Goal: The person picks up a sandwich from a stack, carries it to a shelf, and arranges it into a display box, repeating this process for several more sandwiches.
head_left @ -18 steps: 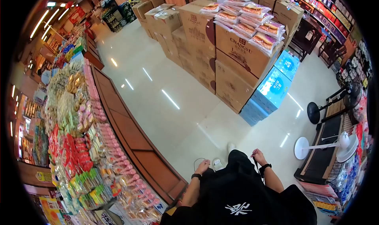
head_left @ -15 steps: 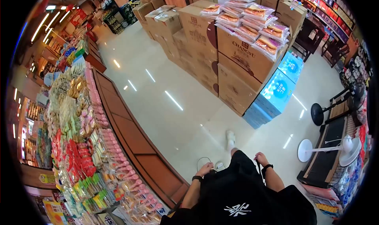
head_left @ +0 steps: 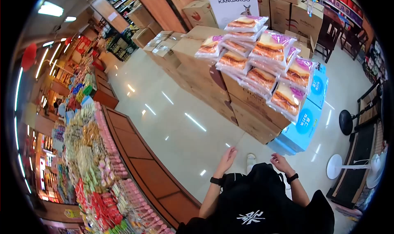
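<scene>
Left hand: raised ahead of the body over the floor, fingers close together, a narrow posture. Nothing visible in it; cannot tell whether something thin is pinched. Right hand: fingers half curled and apart, no object seen. Neither touches the stock.

Wrapped sandwich breads: piled in uneven layers on brown cartons, ahead of both hands. Blue cartons stand just beside. KANGAROO box is behind the pile.

Risks (judgement):
1. Slide. Film wrap looks slick and the packs lean on one another; drawing out a low one could bring the upper ones down.
2. Drop. The front pack lies at the carton edge, seemingly jutting past it; a sleeve or wrist brushing it could tip it to the floor.
3. Crush. Soft bread would likely dent under a hard squeeze.
4. Bump. Passage between the cartons and the panelled desk is bounded both sides; a wide turn could knock goods on either.
</scene>
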